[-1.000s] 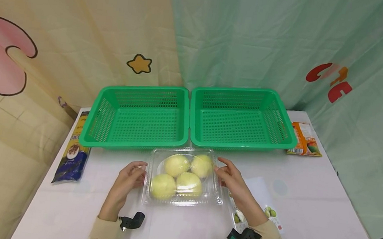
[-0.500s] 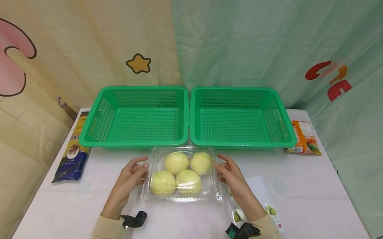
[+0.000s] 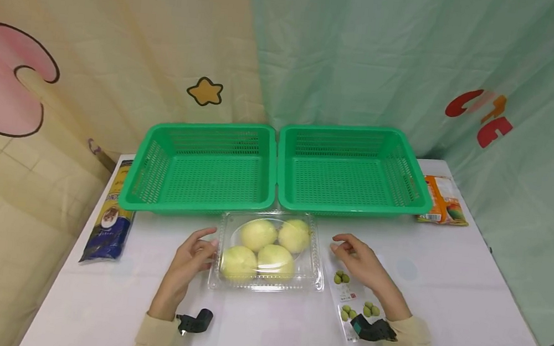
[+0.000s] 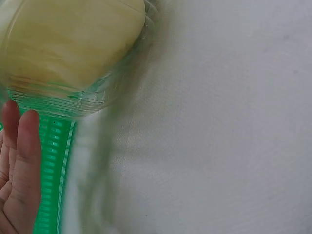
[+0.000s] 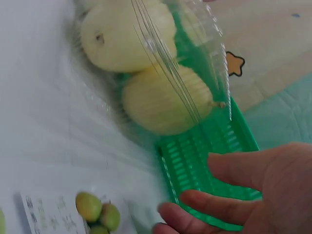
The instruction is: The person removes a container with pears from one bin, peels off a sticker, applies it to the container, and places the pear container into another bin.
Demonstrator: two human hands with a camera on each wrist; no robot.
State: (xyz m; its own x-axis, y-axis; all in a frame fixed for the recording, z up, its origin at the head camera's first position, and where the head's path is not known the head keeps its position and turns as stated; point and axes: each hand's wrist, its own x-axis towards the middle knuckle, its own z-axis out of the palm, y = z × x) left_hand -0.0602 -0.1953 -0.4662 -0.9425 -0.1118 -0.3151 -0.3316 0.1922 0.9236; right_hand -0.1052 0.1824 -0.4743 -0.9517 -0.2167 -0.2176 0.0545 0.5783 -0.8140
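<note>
Fingers [image 5: 219, 207] on the right hand [image 3: 360, 264] were loose and apart, holding nothing, a little way off the clear box [image 3: 266, 289]. On the left hand [image 3: 187, 262] they were nearly straight at the box's left edge; it was hard to tell if they touched it. The box sat on the counter [image 3: 271, 337], close in front of two green baskets [image 3: 203, 208]. Four big yellow fruits [image 3: 275, 262] probably made it heavy, and its thin, slick sides might bend, so both short ends, held low, seemed best. A white pack [image 3: 347, 299] lay under the right arm, a blue pack [image 3: 108, 232] far left, an orange pack [image 3: 446, 206] far right.
</note>
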